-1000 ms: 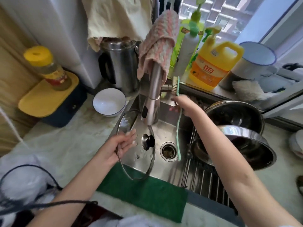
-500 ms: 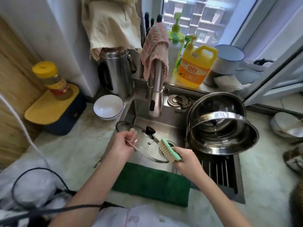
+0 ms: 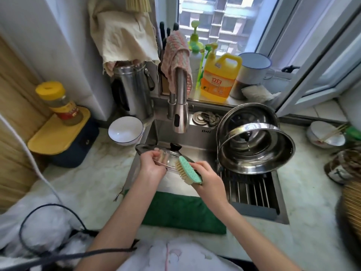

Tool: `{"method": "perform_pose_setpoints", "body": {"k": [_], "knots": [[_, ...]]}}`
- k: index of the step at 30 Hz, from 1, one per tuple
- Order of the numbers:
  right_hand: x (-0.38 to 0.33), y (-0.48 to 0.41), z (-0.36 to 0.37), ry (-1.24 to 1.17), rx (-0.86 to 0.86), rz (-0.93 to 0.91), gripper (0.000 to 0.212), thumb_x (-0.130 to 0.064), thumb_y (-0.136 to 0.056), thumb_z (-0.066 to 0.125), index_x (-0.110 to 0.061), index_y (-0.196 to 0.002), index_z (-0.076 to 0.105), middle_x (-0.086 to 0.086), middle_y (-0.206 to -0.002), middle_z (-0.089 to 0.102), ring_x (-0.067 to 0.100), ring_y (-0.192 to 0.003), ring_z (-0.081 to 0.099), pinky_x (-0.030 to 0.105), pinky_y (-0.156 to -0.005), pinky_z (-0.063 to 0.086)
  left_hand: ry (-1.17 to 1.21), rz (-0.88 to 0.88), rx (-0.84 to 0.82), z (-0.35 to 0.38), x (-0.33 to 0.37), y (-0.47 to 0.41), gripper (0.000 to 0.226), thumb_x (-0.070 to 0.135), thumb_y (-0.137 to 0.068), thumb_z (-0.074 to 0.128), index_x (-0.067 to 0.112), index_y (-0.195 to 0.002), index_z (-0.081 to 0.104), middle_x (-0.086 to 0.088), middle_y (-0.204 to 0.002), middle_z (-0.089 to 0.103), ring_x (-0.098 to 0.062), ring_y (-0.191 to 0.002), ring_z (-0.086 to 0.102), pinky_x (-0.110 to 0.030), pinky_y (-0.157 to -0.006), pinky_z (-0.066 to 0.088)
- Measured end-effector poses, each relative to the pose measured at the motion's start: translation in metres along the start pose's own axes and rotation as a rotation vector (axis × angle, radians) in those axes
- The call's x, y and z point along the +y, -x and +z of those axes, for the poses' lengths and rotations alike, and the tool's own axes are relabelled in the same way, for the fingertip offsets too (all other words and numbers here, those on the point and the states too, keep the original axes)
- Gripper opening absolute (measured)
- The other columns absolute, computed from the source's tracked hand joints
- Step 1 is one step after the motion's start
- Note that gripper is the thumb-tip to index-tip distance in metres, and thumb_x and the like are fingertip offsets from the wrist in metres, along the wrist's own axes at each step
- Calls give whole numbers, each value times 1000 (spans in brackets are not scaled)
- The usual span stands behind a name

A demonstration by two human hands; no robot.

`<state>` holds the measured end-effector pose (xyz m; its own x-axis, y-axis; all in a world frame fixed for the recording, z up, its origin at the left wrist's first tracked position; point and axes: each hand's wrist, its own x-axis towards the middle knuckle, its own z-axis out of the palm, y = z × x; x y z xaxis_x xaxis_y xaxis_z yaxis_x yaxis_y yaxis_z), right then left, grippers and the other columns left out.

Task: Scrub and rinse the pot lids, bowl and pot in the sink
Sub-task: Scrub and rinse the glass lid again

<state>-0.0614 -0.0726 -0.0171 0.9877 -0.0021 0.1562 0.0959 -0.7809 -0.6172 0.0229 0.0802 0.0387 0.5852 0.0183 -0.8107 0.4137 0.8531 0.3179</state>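
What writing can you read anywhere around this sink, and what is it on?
"立白": on the orange label of the yellow detergent bottle on the window sill.
Smaller print on that same label: too blurred to read.
Red label on the yellow-lidded jar: blurred, unreadable.
Small dark marks on the back wall of the sink: too small to read.
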Motion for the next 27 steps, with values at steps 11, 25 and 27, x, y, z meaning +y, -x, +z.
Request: {"method": "perform_pose_setpoints", "body": {"k": [11,25,27], "knots": [[-1,-6,-44,306,286,-314,41,-11,-58,80,-10,-99,72,-2,-84,66,15,-61,65,24,-42,49,-36,-114,-76,8,-2,35,17,-4,-88,43,8,-77,47,-6,-100,60,-18,-120,54,-34,-97,47],[48,-20,-166,492,356,-151,37,-8,-62,79,-9,-97,69,3,-94,69,26,-70,68,32,-51,54,-901,-242,-590,29,-49,34,28,34,-98,38,10,-91,51,-18,-107,70,-26,-102,66,-39,-91,49],[62,-20,-172,520,346,-125,34,-6,-61,78,-10,-94,70,2,-91,70,26,-69,68,30,-51,52,-1307,235,-579,32,-59,21,19,30,-94,53,11,-94,54,-7,-93,73,-20,-87,68,-27,-79,52]]}}
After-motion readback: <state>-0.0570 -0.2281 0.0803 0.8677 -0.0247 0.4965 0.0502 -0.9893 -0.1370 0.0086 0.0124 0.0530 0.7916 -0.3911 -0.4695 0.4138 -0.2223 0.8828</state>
